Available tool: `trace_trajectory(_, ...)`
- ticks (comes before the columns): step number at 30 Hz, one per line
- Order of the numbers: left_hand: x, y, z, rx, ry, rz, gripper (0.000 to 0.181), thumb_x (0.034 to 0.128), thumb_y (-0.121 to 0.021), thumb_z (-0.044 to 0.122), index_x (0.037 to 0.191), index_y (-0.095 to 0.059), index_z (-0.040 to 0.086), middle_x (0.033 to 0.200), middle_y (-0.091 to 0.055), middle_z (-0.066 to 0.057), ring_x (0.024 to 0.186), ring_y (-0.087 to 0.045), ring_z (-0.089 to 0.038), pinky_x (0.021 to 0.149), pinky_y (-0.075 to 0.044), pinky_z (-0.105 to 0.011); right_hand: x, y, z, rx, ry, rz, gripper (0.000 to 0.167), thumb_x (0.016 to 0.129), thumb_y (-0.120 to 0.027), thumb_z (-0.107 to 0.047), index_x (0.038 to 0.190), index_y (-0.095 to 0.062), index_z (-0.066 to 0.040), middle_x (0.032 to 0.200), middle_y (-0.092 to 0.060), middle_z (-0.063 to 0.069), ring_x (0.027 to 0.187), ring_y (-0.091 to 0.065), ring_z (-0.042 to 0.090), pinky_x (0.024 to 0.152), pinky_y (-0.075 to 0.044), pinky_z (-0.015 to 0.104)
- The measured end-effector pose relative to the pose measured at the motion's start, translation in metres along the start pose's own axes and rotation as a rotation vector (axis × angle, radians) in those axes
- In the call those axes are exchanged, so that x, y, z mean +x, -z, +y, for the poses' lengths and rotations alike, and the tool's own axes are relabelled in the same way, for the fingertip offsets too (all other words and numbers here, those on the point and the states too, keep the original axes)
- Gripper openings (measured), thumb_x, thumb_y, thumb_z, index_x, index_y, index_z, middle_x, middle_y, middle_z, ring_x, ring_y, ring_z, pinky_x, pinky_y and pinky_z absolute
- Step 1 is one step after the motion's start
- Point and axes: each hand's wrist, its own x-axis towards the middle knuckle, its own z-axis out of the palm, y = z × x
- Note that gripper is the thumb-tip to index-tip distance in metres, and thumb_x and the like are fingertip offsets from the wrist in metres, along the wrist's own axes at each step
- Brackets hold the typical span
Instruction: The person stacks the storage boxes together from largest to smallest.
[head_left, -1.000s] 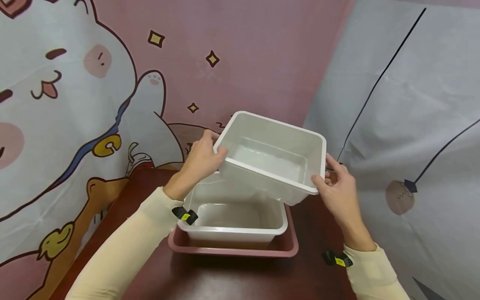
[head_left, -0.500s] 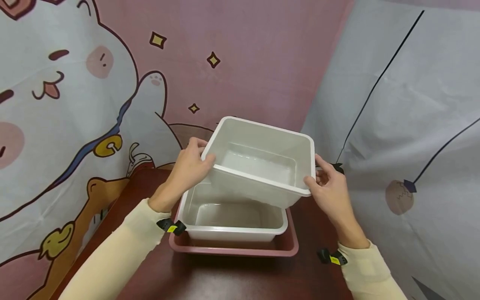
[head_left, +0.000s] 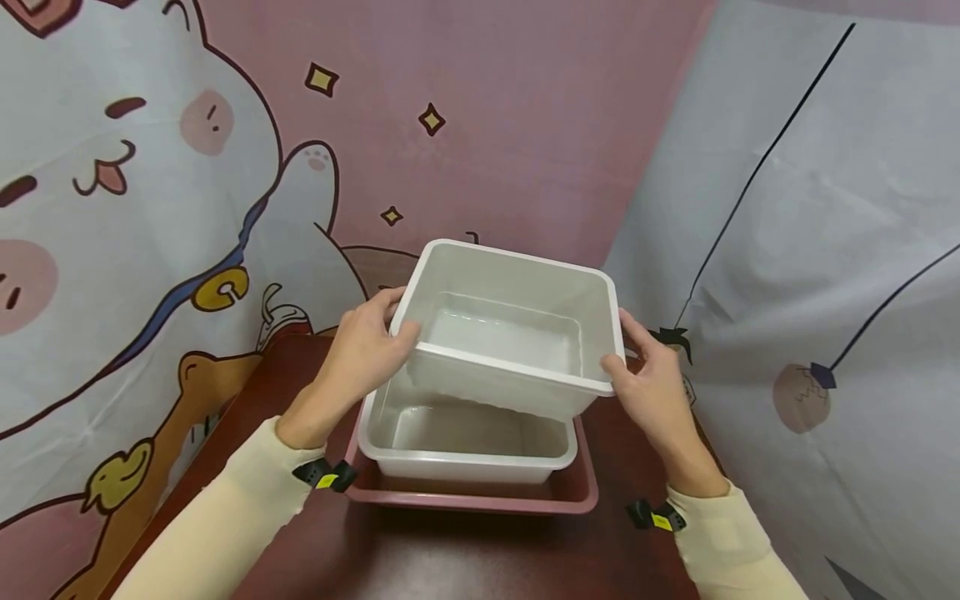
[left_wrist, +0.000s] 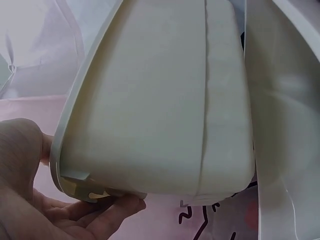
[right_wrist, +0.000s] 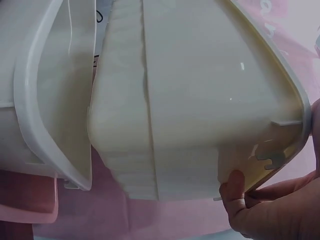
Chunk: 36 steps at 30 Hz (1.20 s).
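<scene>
Both hands hold a white rectangular plastic bin (head_left: 517, 362) by its rim, tilted with its right side a little lower. My left hand (head_left: 360, 346) grips the left end, thumb over the rim and fingers beneath, as the left wrist view shows. On the right end my right hand (head_left: 652, 383) does the same, its fingertips (right_wrist: 233, 187) against the outer wall. Under the raised bin stands a second white bin (head_left: 465, 457), its back part hidden from the head view. That one sits inside a larger pink bin (head_left: 472, 500) on the table.
A dark red-brown table (head_left: 450, 558) carries the bins. Behind it hangs a pink printed cloth (head_left: 525, 125), and a pale grey cloth (head_left: 750, 250) hangs close by on the right. Black wrist straps (head_left: 324, 475) sit on both sleeves.
Both hands have brought the raised white bin left and slightly down, more over the second white bin. It tilts less from side to side. The two lower bins stay where they were.
</scene>
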Motion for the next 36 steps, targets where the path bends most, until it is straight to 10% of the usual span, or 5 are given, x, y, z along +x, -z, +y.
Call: trace_trajectory(36, -0.045, 0.008, -0.039, -0.002, 0.02, 0.013, 0.057, 0.1149, -0.064, 0.025, 0.166, -0.061, 0.001, 0.146, -0.081, -0.024, 0.115, -0.087, -0.04, 0.096, -0.072, -0.06, -0.003, -0.02, 0.012, -0.047, 0.042, -0.171, 0.075, 0.107, -0.068, -0.006, 0.179, -0.045, -0.007, 0.164, -0.068, 0.027, 0.126, -0.081, 0.048, 0.093, -0.073, 0.05)
